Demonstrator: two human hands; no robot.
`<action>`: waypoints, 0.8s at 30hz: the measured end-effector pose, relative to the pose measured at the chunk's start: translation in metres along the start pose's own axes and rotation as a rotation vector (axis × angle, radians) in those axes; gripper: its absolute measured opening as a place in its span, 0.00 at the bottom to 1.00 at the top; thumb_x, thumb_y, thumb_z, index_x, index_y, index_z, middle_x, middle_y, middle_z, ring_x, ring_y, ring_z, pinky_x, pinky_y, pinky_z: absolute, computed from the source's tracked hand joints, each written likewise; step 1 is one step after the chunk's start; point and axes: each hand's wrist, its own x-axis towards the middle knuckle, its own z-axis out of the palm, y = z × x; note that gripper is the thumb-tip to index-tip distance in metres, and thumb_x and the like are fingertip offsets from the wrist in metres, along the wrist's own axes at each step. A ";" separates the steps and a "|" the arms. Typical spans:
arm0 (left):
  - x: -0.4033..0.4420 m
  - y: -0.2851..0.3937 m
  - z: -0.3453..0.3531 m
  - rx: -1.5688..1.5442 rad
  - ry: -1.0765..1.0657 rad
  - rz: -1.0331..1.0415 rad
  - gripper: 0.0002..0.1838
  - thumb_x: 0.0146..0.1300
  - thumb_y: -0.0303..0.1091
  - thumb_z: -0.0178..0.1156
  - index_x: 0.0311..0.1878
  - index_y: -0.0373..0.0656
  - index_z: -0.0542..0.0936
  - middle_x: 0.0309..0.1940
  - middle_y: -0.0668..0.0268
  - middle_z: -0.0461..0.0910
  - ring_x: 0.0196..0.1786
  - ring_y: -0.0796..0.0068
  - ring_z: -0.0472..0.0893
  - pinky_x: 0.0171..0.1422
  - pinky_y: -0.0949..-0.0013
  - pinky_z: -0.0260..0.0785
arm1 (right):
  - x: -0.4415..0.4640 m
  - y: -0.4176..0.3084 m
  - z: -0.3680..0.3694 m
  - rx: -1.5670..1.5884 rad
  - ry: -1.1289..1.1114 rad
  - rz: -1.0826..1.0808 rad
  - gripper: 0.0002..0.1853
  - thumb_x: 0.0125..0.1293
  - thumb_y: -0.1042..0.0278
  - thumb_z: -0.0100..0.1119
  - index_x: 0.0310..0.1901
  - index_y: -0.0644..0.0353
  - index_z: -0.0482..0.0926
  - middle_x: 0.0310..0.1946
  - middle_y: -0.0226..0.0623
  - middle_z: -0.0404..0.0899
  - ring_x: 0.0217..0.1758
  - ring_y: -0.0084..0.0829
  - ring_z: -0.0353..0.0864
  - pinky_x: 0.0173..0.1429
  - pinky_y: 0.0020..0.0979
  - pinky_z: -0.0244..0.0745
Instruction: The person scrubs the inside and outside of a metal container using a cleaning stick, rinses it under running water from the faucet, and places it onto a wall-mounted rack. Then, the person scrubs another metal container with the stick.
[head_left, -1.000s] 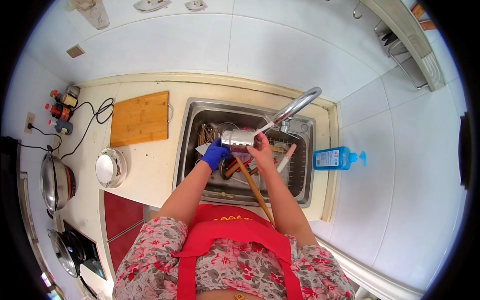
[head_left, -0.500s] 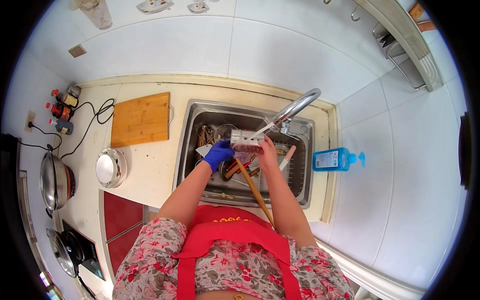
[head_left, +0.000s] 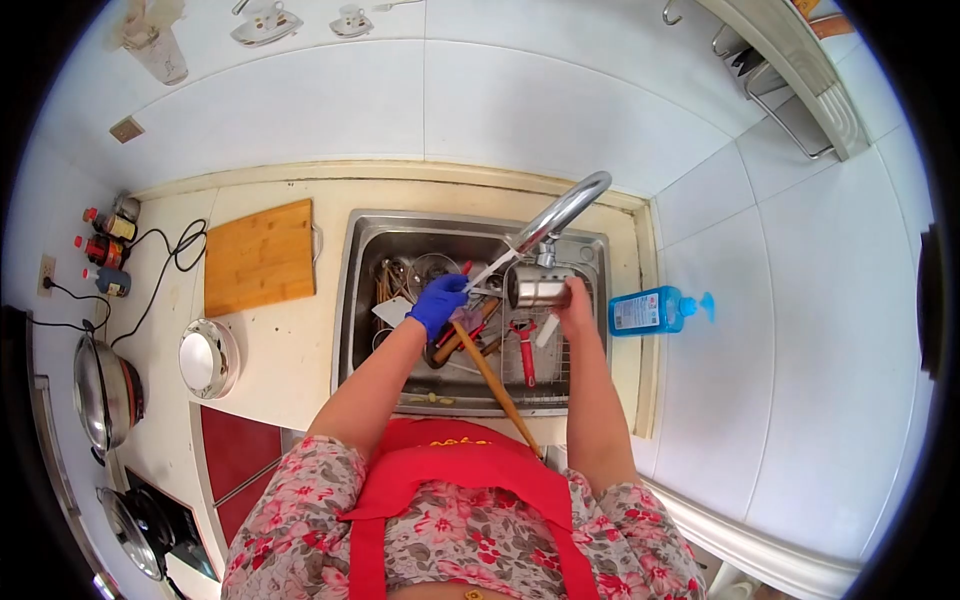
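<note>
A shiny metal canister [head_left: 540, 287] lies sideways over the right half of the sink, its open end facing left. My right hand [head_left: 576, 308] grips its right end. My left hand [head_left: 438, 305], in a blue glove, is closed beside the water stream, left of the canister; what its fingers hold, if anything, is hidden. Water runs from the faucet [head_left: 565, 212] down toward the glove. Below lie a red-handled peeler [head_left: 527, 352], a long wooden rod [head_left: 495, 382] leaning over the front edge, and several utensils in the sink [head_left: 352, 300].
A cutting board [head_left: 260, 260] and stacked bowls [head_left: 205, 358] stand left of the sink. A blue soap bottle [head_left: 648, 311] is at the right. Bottles [head_left: 106, 250], a cable [head_left: 160, 265] and a wok [head_left: 98, 390] are farther left.
The canister has moved right with my right hand, out of the water stream and away from my left hand. The red-handled peeler now shows below it. The whole view has shifted slightly.
</note>
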 end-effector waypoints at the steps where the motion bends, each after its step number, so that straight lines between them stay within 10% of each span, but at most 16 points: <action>1: 0.001 -0.003 -0.004 0.000 0.003 -0.002 0.18 0.51 0.21 0.57 0.48 0.36 0.75 0.40 0.65 0.78 0.42 0.75 0.76 0.47 0.73 0.68 | 0.008 -0.006 -0.003 0.025 -0.031 0.020 0.11 0.56 0.52 0.51 0.30 0.50 0.72 0.24 0.25 0.71 0.27 0.22 0.69 0.28 0.28 0.62; 12: -0.017 0.008 -0.037 0.624 0.206 0.023 0.22 0.51 0.28 0.59 0.52 0.40 0.73 0.44 0.63 0.78 0.46 0.74 0.76 0.52 0.70 0.67 | -0.015 -0.024 0.031 -0.100 -0.213 0.031 0.15 0.60 0.56 0.52 0.43 0.55 0.73 0.39 0.31 0.76 0.41 0.28 0.75 0.44 0.35 0.69; 16: -0.043 0.034 -0.047 -0.075 0.017 -0.245 0.22 0.54 0.38 0.58 0.54 0.46 0.73 0.48 0.64 0.77 0.51 0.73 0.75 0.58 0.64 0.62 | -0.040 0.024 0.069 0.028 -0.369 0.133 0.20 0.58 0.59 0.57 0.49 0.61 0.72 0.45 0.38 0.75 0.46 0.32 0.75 0.49 0.38 0.70; 18: -0.054 0.036 -0.046 -0.269 0.019 -0.301 0.23 0.55 0.43 0.58 0.55 0.48 0.73 0.49 0.64 0.77 0.52 0.71 0.74 0.61 0.62 0.60 | -0.046 0.065 0.091 -0.850 -0.194 -0.228 0.27 0.50 0.59 0.64 0.50 0.64 0.70 0.44 0.42 0.75 0.46 0.37 0.75 0.52 0.37 0.69; 20: -0.076 0.049 -0.023 1.649 0.322 -0.400 0.26 0.52 0.46 0.60 0.56 0.49 0.73 0.50 0.62 0.76 0.55 0.66 0.73 0.63 0.56 0.57 | -0.071 0.080 0.099 -1.503 -0.265 -0.878 0.35 0.44 0.57 0.69 0.54 0.63 0.67 0.43 0.45 0.72 0.48 0.42 0.72 0.55 0.38 0.67; 21: -0.064 -0.014 -0.063 1.841 0.393 0.029 0.30 0.50 0.48 0.63 0.57 0.49 0.72 0.50 0.60 0.75 0.55 0.63 0.73 0.62 0.55 0.59 | -0.071 0.078 0.107 -1.351 -0.245 -0.659 0.37 0.40 0.57 0.70 0.53 0.63 0.67 0.41 0.45 0.72 0.48 0.44 0.70 0.56 0.39 0.65; 24: -0.043 -0.030 -0.094 1.082 0.262 0.033 0.29 0.54 0.50 0.58 0.57 0.45 0.71 0.49 0.59 0.76 0.50 0.66 0.76 0.60 0.59 0.61 | -0.093 0.035 0.122 -1.125 -0.204 -0.769 0.36 0.41 0.59 0.70 0.52 0.65 0.67 0.41 0.45 0.72 0.46 0.44 0.71 0.53 0.39 0.67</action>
